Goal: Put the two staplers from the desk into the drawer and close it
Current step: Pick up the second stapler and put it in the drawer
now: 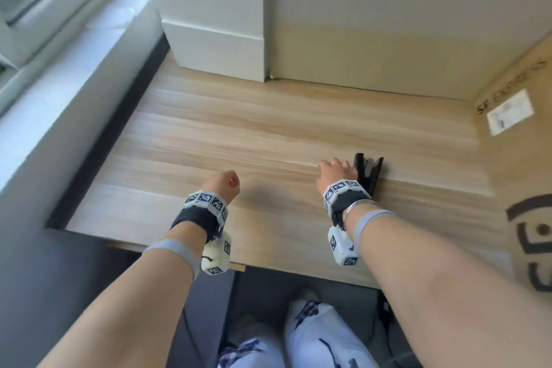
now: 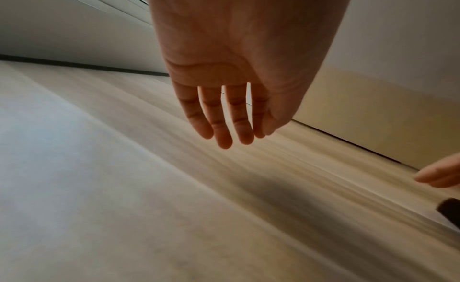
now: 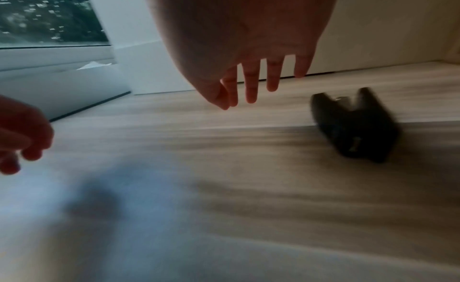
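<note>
One black stapler (image 1: 369, 172) lies on the wooden desk (image 1: 239, 134) at the right, its two arms spread apart. I see no second stapler and no drawer. My right hand (image 1: 334, 170) hovers just left of the stapler. In the right wrist view this hand (image 3: 248, 97) has straight fingers and holds nothing; the blurred stapler (image 3: 353, 126) lies apart from it, to the right. My left hand (image 1: 226, 184) hangs over the desk's middle front. From the left wrist, this hand (image 2: 231, 136) is relaxed and empty, and the stapler's end (image 2: 451, 210) shows at the right edge.
Stacked white boxes (image 1: 215, 18) stand at the back left against a pale wall panel (image 1: 388, 24). A cardboard box (image 1: 525, 158) walls off the desk's right side. A window ledge (image 1: 59, 75) runs along the left. My knees (image 1: 313, 337) show under the desk's front edge.
</note>
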A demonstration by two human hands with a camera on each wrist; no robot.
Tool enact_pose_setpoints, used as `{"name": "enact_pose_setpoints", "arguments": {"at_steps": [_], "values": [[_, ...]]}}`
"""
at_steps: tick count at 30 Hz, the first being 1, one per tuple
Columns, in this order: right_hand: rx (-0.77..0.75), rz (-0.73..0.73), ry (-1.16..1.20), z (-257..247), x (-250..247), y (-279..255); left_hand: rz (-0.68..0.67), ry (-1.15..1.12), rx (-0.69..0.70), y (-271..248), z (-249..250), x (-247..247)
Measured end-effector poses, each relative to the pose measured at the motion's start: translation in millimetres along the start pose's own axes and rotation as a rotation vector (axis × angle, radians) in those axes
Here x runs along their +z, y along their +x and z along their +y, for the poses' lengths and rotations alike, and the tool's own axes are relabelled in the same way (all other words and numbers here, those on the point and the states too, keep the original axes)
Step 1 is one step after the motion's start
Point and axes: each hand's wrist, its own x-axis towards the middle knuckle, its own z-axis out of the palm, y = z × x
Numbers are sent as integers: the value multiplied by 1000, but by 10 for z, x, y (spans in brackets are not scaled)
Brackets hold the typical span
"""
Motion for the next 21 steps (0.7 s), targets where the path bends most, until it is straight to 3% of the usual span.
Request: {"name": "enact_pose_setpoints", "arguments": {"at_steps": [4, 8, 12, 21], "values": [[242, 129, 108, 532, -34, 99, -29, 3, 75, 232, 396, 258], [421, 42, 337, 822, 12, 252, -70, 1, 104, 362, 671, 473], [443, -101, 460, 893, 109, 428, -105, 34, 81, 384, 812, 568], [383, -111, 525, 931, 230, 561, -113, 62, 27, 397, 919, 639]]}}
